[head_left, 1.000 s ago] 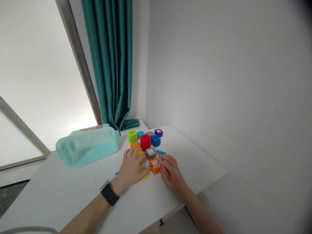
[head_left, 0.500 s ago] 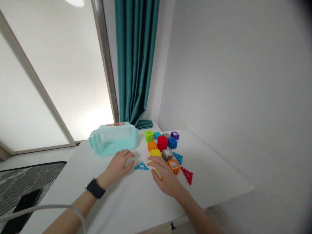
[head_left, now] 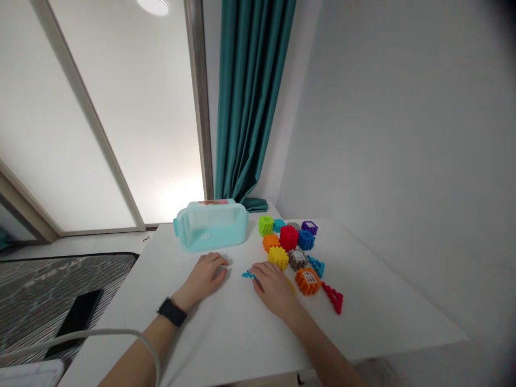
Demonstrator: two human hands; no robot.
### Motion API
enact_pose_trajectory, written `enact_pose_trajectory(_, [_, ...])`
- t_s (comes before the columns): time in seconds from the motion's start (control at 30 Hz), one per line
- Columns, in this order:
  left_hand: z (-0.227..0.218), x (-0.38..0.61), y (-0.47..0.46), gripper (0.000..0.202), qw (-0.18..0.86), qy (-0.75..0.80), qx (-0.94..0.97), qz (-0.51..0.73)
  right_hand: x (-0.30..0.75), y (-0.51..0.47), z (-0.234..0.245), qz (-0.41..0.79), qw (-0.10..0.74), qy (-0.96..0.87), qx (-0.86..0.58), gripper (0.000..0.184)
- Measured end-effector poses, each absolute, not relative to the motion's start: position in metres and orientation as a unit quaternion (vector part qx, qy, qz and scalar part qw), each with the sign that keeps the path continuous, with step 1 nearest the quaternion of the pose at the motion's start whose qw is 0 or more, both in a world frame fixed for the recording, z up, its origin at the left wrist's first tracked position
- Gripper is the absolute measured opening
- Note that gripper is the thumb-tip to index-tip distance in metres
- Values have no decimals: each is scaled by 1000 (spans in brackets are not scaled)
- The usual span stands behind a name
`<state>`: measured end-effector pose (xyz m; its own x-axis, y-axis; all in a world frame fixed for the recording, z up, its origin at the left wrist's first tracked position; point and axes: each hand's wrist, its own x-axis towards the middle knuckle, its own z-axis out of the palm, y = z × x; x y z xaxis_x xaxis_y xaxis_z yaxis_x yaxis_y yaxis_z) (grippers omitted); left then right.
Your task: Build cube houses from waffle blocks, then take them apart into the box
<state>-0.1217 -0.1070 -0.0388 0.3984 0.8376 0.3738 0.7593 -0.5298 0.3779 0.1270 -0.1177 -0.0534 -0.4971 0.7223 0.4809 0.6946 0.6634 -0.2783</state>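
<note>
My left hand, with a black watch on its wrist, lies flat and open on the white table, holding nothing. My right hand rests palm down with its fingers over a flat blue triangle piece. Just beyond it sit a yellow block, a grey block and an orange block. A red triangle piece lies to the right. Further back stand green, red, blue and purple blocks.
A pale turquoise plastic box lies on its side at the back of the table. A teal curtain hangs behind. A black phone lies on the striped mat at the left. A white cable crosses my left forearm.
My head has turned left, so everything sits further right in view. My left hand left the blocks and moved left onto the bare table. My right hand slid left onto the blue triangle.
</note>
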Motion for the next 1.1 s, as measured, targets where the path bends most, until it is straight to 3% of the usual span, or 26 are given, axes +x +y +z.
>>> enact_pose_trajectory(0.3, [-38,-127,-105,20,68,470,841,261,101,-119,-52,66,232,-900,-362,34])
enact_pose_trajectory(0.5, [-39,-135,-103,20,69,484,835,253,87,-96,-46,89,205,-918,-329,25])
enact_pose_trajectory(0.83, [-42,-133,-104,20,113,466,830,287,68,-94,-53,18,210,-895,-393,7])
enact_pose_trajectory(1.0, [-49,-128,-102,14,138,456,818,322,67,-92,-56,34,209,-884,-417,20])
enact_pose_trajectory(1.1, [-50,-129,-101,17,151,456,811,334,68,-93,-59,67,225,-873,-427,19])
